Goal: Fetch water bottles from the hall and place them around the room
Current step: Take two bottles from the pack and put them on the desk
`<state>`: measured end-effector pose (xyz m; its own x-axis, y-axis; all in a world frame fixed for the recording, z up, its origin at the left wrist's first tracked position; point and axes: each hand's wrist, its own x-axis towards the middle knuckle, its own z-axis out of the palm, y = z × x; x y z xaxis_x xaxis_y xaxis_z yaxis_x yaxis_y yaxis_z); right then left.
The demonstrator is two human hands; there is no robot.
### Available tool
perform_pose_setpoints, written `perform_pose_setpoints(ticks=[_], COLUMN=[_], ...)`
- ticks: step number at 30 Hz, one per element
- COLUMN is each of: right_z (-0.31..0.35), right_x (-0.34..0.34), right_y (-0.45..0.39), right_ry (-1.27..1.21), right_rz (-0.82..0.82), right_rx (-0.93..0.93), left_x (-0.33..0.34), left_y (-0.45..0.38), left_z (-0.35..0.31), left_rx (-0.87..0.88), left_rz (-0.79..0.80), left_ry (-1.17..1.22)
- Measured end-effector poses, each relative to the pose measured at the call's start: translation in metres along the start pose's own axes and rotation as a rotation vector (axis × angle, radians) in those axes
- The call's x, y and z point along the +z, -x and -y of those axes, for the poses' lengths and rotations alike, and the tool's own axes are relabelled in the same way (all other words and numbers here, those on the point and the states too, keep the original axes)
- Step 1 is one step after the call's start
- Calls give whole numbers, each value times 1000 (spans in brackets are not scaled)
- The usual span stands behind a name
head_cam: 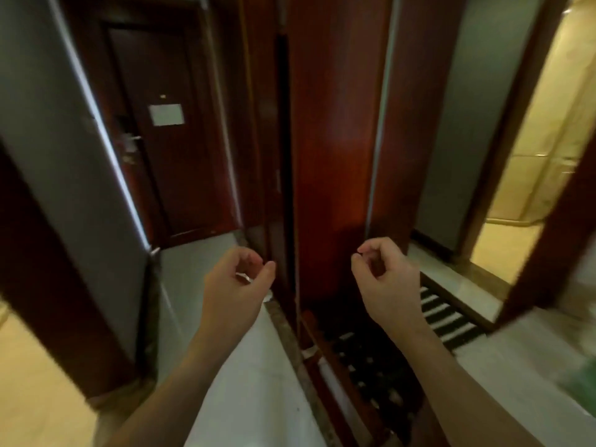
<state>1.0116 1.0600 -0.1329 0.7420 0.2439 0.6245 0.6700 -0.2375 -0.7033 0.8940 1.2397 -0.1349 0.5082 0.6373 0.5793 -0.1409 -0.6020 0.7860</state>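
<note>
L hand (240, 279) loosely curled, empty | R hand (383, 275) same | facing wood door (332, 150)

Hotel-type corridor/entry area. Evidence: dark red-brown wooden door (167, 130) at upper left of frame, carrying a lever lock plate (129, 144) and a pale notice card (166, 114); matching wood panelling (332, 140) at centre; grey walls; lit beige tiled room (529, 162) through opening at right; striped mat (448, 314) on floor.
</note>
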Motion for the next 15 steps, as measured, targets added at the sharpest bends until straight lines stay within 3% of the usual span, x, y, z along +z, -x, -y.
perform_pose_setpoints(ticks=[7, 15], right_z=[1, -64], right_x=[115, 212], right_y=[-25, -101], right_ry=[-110, -181], right_rz=[136, 193], right_rx=[-33, 2], left_x=[-51, -10], left_y=[-43, -113], left_z=[80, 163], left_rx=[-50, -116], left_rz=[-77, -32], left_ry=[-113, -211])
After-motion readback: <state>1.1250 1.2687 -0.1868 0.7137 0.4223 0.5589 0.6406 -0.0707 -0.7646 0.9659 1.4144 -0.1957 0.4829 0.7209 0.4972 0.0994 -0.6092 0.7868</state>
